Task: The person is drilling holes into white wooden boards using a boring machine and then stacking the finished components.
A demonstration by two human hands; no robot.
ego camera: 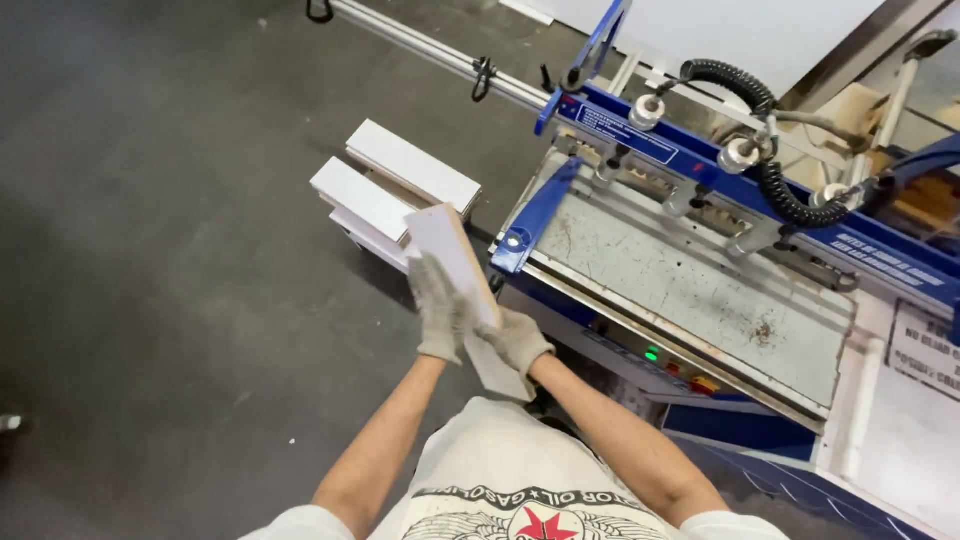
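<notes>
Both of my hands wear grey knit gloves and hold one narrow white board point(447, 243) out in front of my chest. My left hand point(436, 311) grips its left edge near the middle. My right hand point(516, 340) holds its near end from the right side. The board's far end points toward a low stack of white boards point(392, 186) on the floor. To my right stands a blue machine with a worn grey metal table point(680, 280).
A long metal rail point(430, 48) with black clamps runs from the machine to the upper left. Black coiled hoses point(775, 185) hang over the machine's blue beam point(700, 155). Dark concrete floor point(160, 250) fills the left side.
</notes>
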